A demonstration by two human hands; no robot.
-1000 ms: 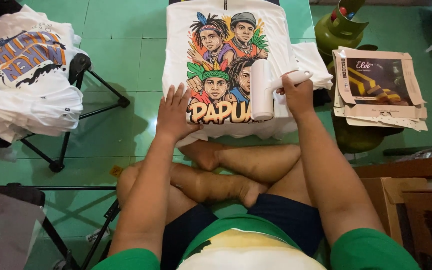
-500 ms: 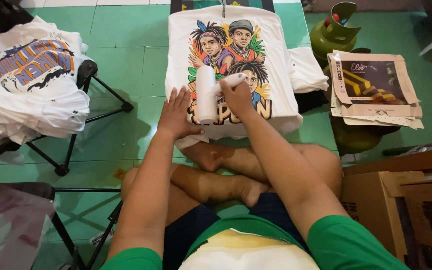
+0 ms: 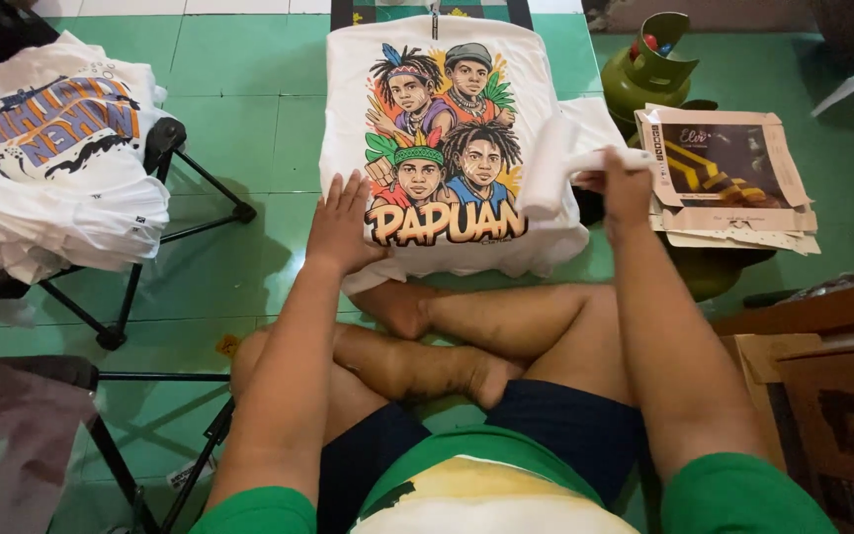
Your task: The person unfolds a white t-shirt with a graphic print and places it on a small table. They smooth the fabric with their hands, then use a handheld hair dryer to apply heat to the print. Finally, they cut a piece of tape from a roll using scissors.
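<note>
A white T-shirt [image 3: 348, 89] with a colourful print of several cartoon faces lies flat over a low board in front of my crossed legs. My left hand [image 3: 341, 227] rests flat on the shirt's lower left edge, fingers spread. My right hand [image 3: 623, 183] grips the white handle of a lint roller [image 3: 549, 168], whose white drum lies on the right side of the shirt, beside the print.
A pile of white printed shirts [image 3: 46, 168] sits on a black folding stand at the left. A green gas canister [image 3: 649, 69] stands at the upper right, with flat cardboard packets [image 3: 724, 173] beside it. Brown boxes [image 3: 832, 386] are at the right.
The roller moved left across the print, then back to the shirt's right side. My left hand stayed pressed on the shirt's lower left edge.
</note>
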